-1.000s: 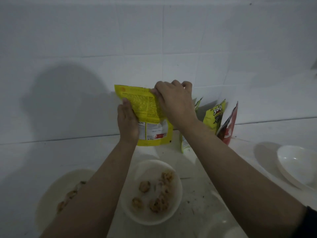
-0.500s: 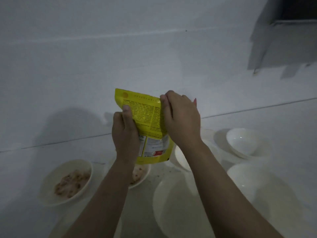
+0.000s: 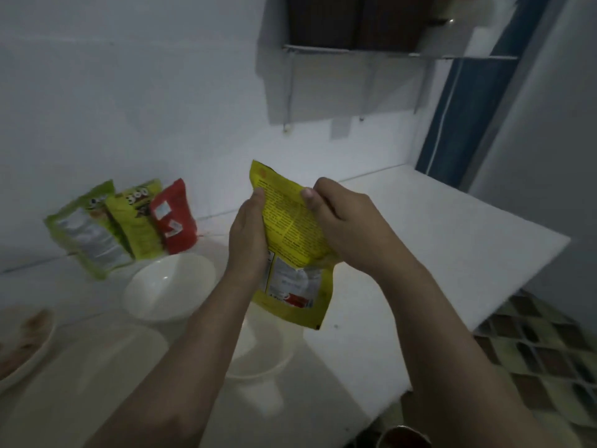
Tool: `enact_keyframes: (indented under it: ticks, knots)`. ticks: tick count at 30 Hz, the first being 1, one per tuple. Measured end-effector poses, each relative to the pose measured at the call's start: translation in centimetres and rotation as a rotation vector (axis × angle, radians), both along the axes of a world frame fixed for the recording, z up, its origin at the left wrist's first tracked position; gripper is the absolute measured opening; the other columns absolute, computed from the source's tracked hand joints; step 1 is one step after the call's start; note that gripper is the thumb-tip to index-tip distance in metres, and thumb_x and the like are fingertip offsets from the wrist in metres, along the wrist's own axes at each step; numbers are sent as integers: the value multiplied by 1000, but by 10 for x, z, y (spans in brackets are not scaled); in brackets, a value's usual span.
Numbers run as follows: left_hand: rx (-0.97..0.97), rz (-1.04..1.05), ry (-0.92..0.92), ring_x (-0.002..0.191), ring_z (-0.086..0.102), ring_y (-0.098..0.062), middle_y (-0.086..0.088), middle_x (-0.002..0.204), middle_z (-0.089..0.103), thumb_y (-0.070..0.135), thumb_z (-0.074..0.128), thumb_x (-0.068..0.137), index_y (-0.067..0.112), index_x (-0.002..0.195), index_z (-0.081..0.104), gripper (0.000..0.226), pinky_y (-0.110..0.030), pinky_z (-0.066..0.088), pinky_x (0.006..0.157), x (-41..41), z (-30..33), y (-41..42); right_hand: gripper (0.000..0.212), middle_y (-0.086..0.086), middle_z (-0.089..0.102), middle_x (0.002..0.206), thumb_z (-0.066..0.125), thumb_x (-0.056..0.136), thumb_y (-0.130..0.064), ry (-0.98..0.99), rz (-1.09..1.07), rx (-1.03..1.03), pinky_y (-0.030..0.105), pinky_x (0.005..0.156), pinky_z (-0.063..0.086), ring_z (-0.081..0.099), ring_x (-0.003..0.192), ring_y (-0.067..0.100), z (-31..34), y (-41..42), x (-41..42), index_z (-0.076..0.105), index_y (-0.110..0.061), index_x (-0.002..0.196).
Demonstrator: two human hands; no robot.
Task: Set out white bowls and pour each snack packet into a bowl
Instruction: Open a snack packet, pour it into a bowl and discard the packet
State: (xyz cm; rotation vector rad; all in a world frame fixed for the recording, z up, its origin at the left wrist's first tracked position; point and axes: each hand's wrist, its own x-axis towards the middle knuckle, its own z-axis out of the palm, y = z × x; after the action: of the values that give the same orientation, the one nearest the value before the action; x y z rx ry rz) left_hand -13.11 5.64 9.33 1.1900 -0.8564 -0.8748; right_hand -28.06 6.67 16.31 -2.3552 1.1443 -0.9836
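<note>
Frame centre: left hand (image 3: 247, 236) and right hand (image 3: 344, 226) both grip the yellow packet (image 3: 292, 250), held upright above a white bowl (image 3: 258, 357) on the surface (image 3: 436, 253).

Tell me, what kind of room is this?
Probably a kitchen. There is a white counter against a tiled wall, white bowls set out on it, snack packets leaning at the back, and a metal shelf above.
</note>
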Motion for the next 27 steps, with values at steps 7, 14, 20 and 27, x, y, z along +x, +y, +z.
enact_keyframes:
  ticks: [7,14,20,27]
  knots:
    - [154,-164,-148,107,63,-17,2,115,68,68,30,92,33,113,66,55,-40,47,99,-101,-12,-44,39,11,44,75,39,103,-33,-154,-151,277,30,63,34,43,69,12,-18,-36,-86,51,3,93]
    - [326,67,-408,118,47,-30,-7,122,53,49,37,97,25,106,42,26,-50,38,102,-137,-45,-60,35,6,54,85,41,101,-29,-396,-171,637,33,71,39,51,78,17,-66,-57,-104,55,2,96]
    - [168,137,-544,93,53,-29,-8,92,52,31,42,101,14,82,45,25,-42,44,82,-131,-54,-51,18,0,52,74,51,94,-30,-562,11,973,35,73,38,49,74,17,-81,-66,-103,55,-21,79]
    - [156,29,-317,70,54,-13,2,72,54,34,45,100,12,80,52,31,-29,43,67,-129,-35,-25,34,-3,43,59,46,101,-23,-519,81,656,21,54,37,41,54,9,-95,-55,-88,47,-5,72]
